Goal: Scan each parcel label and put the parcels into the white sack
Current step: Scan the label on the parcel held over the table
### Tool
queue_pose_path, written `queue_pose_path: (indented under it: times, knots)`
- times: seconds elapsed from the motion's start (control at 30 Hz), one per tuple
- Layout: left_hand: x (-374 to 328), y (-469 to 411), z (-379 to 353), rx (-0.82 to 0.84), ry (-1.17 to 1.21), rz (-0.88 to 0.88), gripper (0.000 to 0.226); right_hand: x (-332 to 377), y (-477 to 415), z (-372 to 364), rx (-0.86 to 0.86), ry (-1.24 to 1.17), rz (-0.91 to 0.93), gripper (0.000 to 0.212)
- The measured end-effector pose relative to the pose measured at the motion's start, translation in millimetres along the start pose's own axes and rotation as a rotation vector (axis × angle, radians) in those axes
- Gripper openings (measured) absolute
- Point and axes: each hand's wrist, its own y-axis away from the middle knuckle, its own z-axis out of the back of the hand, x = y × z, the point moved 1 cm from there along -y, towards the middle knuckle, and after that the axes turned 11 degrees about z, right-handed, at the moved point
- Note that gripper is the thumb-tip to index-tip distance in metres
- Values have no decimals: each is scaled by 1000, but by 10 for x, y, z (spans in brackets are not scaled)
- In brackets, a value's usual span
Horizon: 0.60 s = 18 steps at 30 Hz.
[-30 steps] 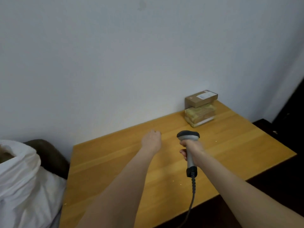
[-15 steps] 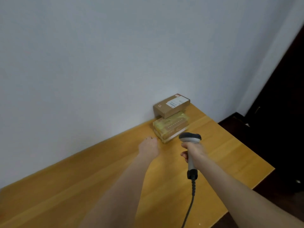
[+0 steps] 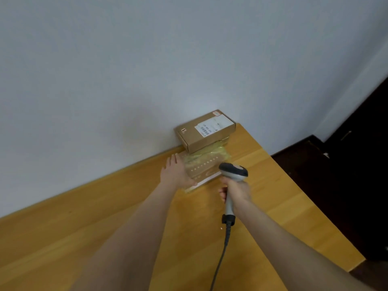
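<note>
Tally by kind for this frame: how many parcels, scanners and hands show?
Parcels: 2, a cardboard box atop a yellow-wrapped parcel
Scanners: 1, the scanner
Hands: 2, left hand and right hand
Total: 5

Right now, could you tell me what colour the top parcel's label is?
The label is white with dark print, seen best in the head view.
</note>
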Motion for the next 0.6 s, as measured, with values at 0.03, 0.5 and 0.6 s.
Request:
queue_pose_path:
  times: [0.03, 0.5, 0.6]
  knots:
    - [-34, -87, -6, 6, -11, 2, 129, -6, -60, -4, 2, -11, 5, 17]
    - [619, 279, 33, 386, 394, 110, 85, -158, 168, -123, -85, -192, 80, 14]
    - [1046, 622, -2, 527, 775, 223, 56, -285, 473, -243, -7, -247, 35, 9]
